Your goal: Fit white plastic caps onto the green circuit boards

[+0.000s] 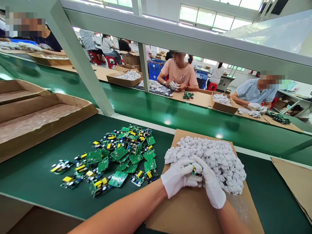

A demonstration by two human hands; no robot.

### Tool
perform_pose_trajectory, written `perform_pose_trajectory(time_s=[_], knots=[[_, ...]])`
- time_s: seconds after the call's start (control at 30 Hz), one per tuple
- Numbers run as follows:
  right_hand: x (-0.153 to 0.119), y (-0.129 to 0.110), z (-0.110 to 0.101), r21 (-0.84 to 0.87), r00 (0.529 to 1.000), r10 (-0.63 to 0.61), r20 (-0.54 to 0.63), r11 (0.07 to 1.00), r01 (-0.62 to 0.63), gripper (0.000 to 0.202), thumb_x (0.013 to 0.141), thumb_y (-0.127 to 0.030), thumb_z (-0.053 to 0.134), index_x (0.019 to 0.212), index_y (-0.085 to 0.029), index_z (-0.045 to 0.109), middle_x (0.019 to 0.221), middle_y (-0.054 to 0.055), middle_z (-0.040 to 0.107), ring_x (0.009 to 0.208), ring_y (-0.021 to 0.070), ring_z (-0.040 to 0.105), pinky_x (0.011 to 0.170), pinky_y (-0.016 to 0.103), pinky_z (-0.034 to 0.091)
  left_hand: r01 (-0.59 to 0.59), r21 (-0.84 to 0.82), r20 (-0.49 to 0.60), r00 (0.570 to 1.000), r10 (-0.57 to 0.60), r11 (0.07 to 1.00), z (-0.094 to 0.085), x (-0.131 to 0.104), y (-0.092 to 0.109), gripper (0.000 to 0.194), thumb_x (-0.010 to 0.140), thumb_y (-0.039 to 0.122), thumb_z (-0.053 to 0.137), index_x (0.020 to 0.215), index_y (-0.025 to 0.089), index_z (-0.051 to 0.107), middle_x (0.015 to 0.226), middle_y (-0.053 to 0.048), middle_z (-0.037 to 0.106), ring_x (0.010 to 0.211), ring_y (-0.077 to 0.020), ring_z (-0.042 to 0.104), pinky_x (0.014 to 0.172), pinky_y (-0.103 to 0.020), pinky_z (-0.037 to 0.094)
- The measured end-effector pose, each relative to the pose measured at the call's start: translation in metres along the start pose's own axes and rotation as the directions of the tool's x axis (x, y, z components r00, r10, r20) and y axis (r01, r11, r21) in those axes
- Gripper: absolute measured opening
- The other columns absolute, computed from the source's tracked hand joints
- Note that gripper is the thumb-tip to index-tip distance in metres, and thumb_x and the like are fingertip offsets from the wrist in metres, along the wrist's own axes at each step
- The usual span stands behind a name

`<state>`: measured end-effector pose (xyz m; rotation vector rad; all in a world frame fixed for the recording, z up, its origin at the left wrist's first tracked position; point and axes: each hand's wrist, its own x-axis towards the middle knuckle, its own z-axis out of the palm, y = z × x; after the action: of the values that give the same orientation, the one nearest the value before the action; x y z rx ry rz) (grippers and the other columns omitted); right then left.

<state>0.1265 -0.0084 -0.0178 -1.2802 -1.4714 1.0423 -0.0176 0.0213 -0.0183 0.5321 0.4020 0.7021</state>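
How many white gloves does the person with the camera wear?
2: one on the left hand, one on the right hand, both around a partly covered circuit board. No glove is fully hidden; some fingers are.

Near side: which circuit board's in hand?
The circuit board held between the left hand and right hand, mostly hidden, above the cardboard sheet. The other near-side boards lie loosely heaped on the green worktop, left of the sheet.
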Motion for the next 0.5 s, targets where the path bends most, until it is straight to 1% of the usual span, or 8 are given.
perform_pose_trajectory(time_s=[0.17,0.27,0.33,0.37,0.4,0.43,0.47,0.5], knots=[[0.002,-0.011,-0.001,-0.019,0.999,0.033,0.037,0.999,-0.033,0.040,0.088,-0.045,0.049,0.122,-0.024,0.056,0.124,0.004,0.057,0.118,0.0226,0.049,0.105,0.041,0.035,0.035,0.036,-0.016,0.999,-0.034,0.999,-0.006,0.001,-0.002,0.036,0.063,0.034,0.075,0.089,0.016,0.056,0.081,-0.003,0.059,0.071,-0.0188,0.066,0.059,-0.025,0.049],[0.003,-0.013,0.000,-0.004,0.999,0.035,0.014,0.999,-0.035,0.039,0.087,-0.045,0.050,0.118,-0.024,0.059,0.122,0.005,0.059,0.116,0.0231,0.050,0.103,0.041,0.037,0.027,0.047,-0.025,0.999,-0.026,0.999,-0.006,0.001,-0.002,0.035,0.064,0.033,0.075,0.089,0.017,0.056,0.083,-0.003,0.059,0.071,-0.0187,0.066,0.058,-0.024,0.049],[0.003,-0.012,-0.001,0.020,0.997,0.069,0.020,0.997,-0.069,0.041,0.086,-0.047,0.049,0.119,-0.024,0.059,0.120,0.005,0.059,0.109,0.0235,0.055,0.095,0.038,0.045,0.019,0.061,-0.030,0.999,-0.017,0.998,-0.005,0.001,-0.002,0.034,0.064,0.033,0.074,0.089,0.017,0.056,0.083,-0.003,0.060,0.070,-0.0186,0.066,0.058,-0.025,0.049],[0.003,-0.011,-0.001,0.042,0.994,0.099,0.044,0.994,-0.101,0.044,0.086,-0.049,0.047,0.120,-0.024,0.058,0.118,0.005,0.060,0.102,0.0234,0.059,0.085,0.036,0.052,0.020,0.073,-0.028,0.999,-0.018,0.997,-0.005,0.001,-0.002,0.034,0.065,0.034,0.073,0.089,0.016,0.057,0.083,-0.003,0.060,0.069,-0.0184,0.066,0.058,-0.025,0.049],[0.003,-0.009,-0.002,0.061,0.989,0.128,0.073,0.989,-0.132,0.046,0.087,-0.052,0.044,0.122,-0.024,0.056,0.117,0.005,0.061,0.094,0.0230,0.062,0.075,0.034,0.055,0.026,0.086,-0.027,0.999,-0.024,0.996,-0.004,0.001,-0.002,0.033,0.066,0.034,0.073,0.089,0.016,0.057,0.082,-0.003,0.060,0.068,-0.0182,0.066,0.057,-0.024,0.049],[0.003,-0.008,-0.002,0.069,0.986,0.141,0.088,0.987,-0.148,0.048,0.087,-0.053,0.043,0.123,-0.024,0.055,0.117,0.006,0.061,0.089,0.0227,0.064,0.070,0.033,0.056,0.032,0.098,-0.031,0.999,-0.029,0.995,-0.004,0.001,-0.002,0.033,0.067,0.034,0.072,0.091,0.016,0.058,0.083,-0.004,0.059,0.068,-0.0181,0.066,0.057,-0.024,0.049],[0.003,-0.007,-0.002,0.062,0.988,0.133,0.081,0.988,-0.139,0.049,0.086,-0.054,0.043,0.122,-0.024,0.056,0.117,0.006,0.061,0.089,0.0229,0.064,0.071,0.034,0.056,0.038,0.111,-0.040,0.999,-0.034,0.993,-0.004,0.001,-0.002,0.033,0.067,0.033,0.072,0.093,0.017,0.058,0.083,-0.004,0.059,0.069,-0.0182,0.066,0.058,-0.025,0.048],[0.003,-0.006,-0.002,0.042,0.992,0.108,0.058,0.993,-0.110,0.047,0.086,-0.053,0.045,0.120,-0.023,0.058,0.117,0.006,0.061,0.095,0.0236,0.062,0.078,0.035,0.054,0.042,0.126,-0.052,0.998,-0.036,0.991,-0.004,0.001,-0.002,0.035,0.067,0.033,0.072,0.095,0.017,0.058,0.084,-0.004,0.059,0.070,-0.0186,0.066,0.058,-0.025,0.049]])
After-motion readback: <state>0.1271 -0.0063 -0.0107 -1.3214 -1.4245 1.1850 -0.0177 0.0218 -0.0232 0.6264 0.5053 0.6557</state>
